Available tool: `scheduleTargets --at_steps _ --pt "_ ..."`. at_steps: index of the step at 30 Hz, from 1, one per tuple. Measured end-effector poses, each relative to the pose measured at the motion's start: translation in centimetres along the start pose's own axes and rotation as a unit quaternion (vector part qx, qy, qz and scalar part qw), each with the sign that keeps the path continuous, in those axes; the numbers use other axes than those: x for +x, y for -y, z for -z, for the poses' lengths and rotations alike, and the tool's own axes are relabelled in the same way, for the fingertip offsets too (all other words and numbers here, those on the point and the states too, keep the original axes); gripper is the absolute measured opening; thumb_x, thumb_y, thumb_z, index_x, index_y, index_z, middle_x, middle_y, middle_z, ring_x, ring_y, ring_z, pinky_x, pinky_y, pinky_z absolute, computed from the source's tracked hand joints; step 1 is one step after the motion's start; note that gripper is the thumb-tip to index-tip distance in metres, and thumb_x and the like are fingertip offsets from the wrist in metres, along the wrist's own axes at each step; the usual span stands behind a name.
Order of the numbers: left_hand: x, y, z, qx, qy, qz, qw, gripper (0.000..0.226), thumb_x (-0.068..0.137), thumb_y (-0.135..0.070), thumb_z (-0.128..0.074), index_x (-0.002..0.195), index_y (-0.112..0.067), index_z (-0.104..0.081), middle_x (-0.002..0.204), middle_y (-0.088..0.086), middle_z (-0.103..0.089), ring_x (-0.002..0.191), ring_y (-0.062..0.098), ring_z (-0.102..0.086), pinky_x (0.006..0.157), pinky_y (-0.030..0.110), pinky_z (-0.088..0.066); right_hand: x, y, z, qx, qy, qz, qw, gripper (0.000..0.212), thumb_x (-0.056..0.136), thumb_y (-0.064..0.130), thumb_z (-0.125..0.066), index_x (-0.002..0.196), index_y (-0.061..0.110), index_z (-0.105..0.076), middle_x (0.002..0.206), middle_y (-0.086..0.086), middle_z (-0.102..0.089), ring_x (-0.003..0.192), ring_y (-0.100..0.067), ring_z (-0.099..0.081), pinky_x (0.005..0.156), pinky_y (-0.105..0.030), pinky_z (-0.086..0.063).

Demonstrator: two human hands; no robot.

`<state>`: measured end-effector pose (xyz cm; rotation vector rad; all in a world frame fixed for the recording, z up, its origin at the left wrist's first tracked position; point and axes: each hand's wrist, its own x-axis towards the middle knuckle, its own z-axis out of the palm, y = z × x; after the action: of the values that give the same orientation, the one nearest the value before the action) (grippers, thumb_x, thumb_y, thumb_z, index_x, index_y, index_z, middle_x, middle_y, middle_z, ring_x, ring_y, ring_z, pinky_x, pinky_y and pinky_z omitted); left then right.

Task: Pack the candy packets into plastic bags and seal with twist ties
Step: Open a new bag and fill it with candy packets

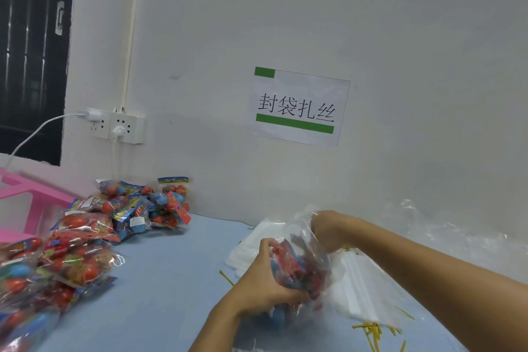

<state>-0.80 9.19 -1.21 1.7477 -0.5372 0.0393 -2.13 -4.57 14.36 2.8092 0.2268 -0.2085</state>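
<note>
left hand point(265, 280) grips candy packets point(297, 268) | right hand point(328, 230) pinches plastic bag point(351, 288) rim | packets between hands

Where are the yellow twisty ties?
In the head view, the yellow twist ties lie on the blue table at the lower right, just under the right forearm and beside the clear plastic bag.

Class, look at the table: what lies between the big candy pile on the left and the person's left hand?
In the head view, only bare blue table separates the candy pile from the left hand.
</note>
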Motion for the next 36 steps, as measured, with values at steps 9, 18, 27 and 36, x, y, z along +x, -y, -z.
scheduleTargets --at_steps 9,18,27,36 --pt "0.0 0.1 -0.4 0.039 -0.035 -0.023 0.998 0.080 0.056 -0.022 -0.093 0.112 -0.044 -0.040 0.095 -0.015 -0.069 0.084 0.008 -0.071 0.070 0.039 -0.063 1.0 0.3 -0.4 0.099 0.099 -0.097 0.985 0.039 0.099 0.003 -0.041 0.061 0.010 -0.037 0.043 -0.004 -0.031 0.043 -0.014 -0.024 0.030 -0.013 -0.018" --pt "-0.3 0.1 0.0 0.033 -0.046 -0.024 0.998 0.069 0.059 -0.034 -0.091 0.103 -0.040 -0.038 0.093 -0.030 -0.064 0.082 -0.002 -0.068 0.070 0.023 -0.058 0.3 0.1 -0.1 0.183 0.119 -0.059 0.974 0.021 0.098 0.008 -0.040 0.084 0.007 -0.056 0.065 -0.007 -0.041 0.053 -0.016 -0.032 0.049 -0.020 -0.027" --pt "-0.2 0.5 0.4 0.005 -0.039 -0.012 0.999 0.072 0.064 -0.025 -0.089 0.114 -0.032 -0.038 0.094 -0.023 -0.068 0.085 0.003 -0.071 0.077 0.029 -0.061 -3.0 -8.2 -0.6 0.333 -0.075 -0.046 0.939 0.026 0.090 0.004 -0.053 0.084 0.012 -0.077 0.068 -0.002 -0.070 0.054 -0.012 -0.060 0.049 -0.018 -0.045" --pt "-0.1 0.3 0.3 -0.013 -0.024 -0.003 1.000 0.074 0.067 -0.024 -0.088 0.118 -0.035 -0.036 0.098 -0.037 -0.061 0.089 -0.013 -0.064 0.070 0.016 -0.055 0.2 -5.1 -12.2 0.439 -0.135 0.055 0.887 0.040 0.079 0.000 -0.062 0.047 0.025 -0.063 0.049 0.014 -0.056 0.049 0.000 -0.047 0.054 -0.017 -0.040"
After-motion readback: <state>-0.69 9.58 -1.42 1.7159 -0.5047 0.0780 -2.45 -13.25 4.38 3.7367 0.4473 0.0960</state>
